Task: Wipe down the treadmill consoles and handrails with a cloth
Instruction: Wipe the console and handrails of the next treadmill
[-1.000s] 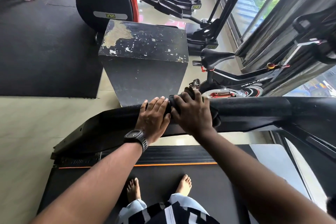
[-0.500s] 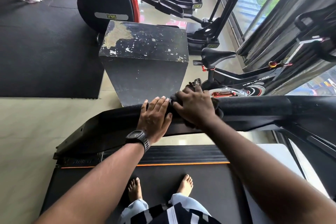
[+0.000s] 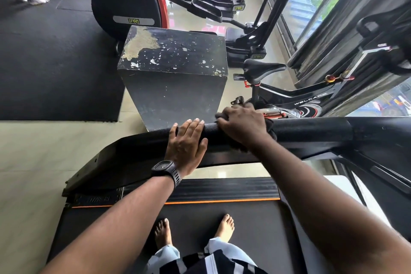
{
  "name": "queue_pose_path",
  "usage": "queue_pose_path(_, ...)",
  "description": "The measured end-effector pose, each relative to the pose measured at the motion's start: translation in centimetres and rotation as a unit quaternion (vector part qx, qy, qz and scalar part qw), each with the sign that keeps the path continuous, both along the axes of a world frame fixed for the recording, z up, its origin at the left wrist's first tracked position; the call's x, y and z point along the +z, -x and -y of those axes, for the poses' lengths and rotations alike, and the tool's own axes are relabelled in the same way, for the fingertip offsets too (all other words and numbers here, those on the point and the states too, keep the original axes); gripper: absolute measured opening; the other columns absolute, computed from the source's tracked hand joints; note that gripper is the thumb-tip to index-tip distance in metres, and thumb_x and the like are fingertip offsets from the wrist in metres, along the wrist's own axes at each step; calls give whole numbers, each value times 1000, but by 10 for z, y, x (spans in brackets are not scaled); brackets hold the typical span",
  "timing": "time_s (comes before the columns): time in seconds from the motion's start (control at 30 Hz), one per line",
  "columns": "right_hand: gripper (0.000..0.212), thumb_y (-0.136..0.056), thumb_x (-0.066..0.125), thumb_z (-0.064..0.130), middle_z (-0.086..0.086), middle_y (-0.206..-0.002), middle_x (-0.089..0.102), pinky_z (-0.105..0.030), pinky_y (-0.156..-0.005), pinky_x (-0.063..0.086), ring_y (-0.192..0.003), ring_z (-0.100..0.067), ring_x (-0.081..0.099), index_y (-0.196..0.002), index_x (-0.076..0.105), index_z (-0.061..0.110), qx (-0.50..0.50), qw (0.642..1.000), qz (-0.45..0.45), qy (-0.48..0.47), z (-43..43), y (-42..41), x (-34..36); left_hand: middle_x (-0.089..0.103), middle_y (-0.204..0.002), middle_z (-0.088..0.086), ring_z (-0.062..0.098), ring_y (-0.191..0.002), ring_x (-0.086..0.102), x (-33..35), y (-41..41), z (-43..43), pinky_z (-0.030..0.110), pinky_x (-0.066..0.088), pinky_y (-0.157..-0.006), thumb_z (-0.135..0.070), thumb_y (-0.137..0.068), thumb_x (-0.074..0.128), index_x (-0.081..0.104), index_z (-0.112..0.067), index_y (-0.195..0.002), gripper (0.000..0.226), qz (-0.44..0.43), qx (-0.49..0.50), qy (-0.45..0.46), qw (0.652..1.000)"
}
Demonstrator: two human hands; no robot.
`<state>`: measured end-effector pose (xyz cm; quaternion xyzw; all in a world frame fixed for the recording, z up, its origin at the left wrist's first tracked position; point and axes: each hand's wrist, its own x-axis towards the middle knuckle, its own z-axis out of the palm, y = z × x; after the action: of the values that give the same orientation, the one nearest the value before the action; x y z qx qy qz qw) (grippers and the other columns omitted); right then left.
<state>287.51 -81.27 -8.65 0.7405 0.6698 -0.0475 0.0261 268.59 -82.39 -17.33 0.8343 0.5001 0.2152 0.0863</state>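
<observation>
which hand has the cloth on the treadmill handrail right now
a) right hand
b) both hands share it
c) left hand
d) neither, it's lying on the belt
a: the dark cloth is bunched under the right hand on the padded handrail, while the left hand, the one with the watch, lies flat on the bar beside it with nothing under its fingers.
</observation>
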Motion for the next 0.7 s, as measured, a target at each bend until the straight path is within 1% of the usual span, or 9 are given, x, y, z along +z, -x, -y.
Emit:
queue_pose_path(0.07,47,-94,39,56,-4,-122,67,-45,-86,42,-114,-33,52,-115,67,26,-65,998,-7,-9,3,-6,0,57,-143,6,27,-132,53,0,-1,0,57,35,-111,-41,-97,37,55,-14,-139,52,6,2,0,1000)
queue_pose_path(0.13,48,-93,42,56,-3,-125,65,-51,-93,42,-119,-36,50,-121,64,25,-76,994,48,-58,24,7,-10,57,-142,6,27,-131,53,0,-1,0,57,35,-111,-41,-97,38,55,-14,-138,52,9,1,-3,1000)
queue_pose_path(0.23,49,-94,43,54,-2,-132,60,-54,-97,37,-127,-37,46,-130,60,27,-13,991,86,-104,51,28,-27,57,-142,5,27,-132,52,0,-2,0,56,35,-111,-41,-96,39,56,-14,-138,52,7,4,-7,1000)
queue_pose_path(0.3,49,-93,39,57,1,-127,63,-50,-93,39,-121,-34,49,-127,62,30,40,991,80,-97,42,23,-23,58,-142,5,27,-132,52,0,-3,1,56,34,-112,-40,-96,39,56,-14,-138,52,7,6,-10,1000)
queue_pose_path(0.37,51,-91,37,61,1,-121,67,-45,-86,42,-114,-31,53,-121,65,31,61,995,58,-61,21,10,-11,58,-142,5,26,-131,52,0,-4,0,55,35,-111,-40,-96,40,56,-14,-138,52,3,5,-15,1000)
queue_pose_path(0.47,49,-93,38,60,-3,-121,67,-44,-86,44,-114,-31,53,-117,67,28,-11,1000,-1,10,-1,-11,2,58,-141,5,26,-130,54,-1,-5,0,55,36,-111,-40,-96,40,56,-15,-137,51,0,10,-17,1000)
queue_pose_path(0.57,47,-93,43,56,-5,-123,65,-51,-93,42,-117,-36,51,-119,65,23,-80,994,47,-49,21,2,-6,60,-139,5,26,-129,55,-1,-7,0,56,36,-111,-40,-96,41,58,-15,-135,50,7,16,-18,1000)
queue_pose_path(0.63,48,-91,47,54,-5,-126,63,-55,-97,39,-121,-39,48,-125,63,23,-54,993,61,-87,42,25,-18,60,-138,4,26,-129,55,-2,-8,0,55,36,-110,-40,-95,41,60,-15,-135,50,11,19,-19,1000)
queue_pose_path(0.7,48,-91,45,55,-2,-125,64,-52,-95,38,-122,-37,48,-125,62,26,12,993,72,-96,48,32,-24,60,-139,4,26,-129,55,-3,-9,-1,55,36,-110,-40,-96,41,60,-15,-135,50,10,18,-21,1000)
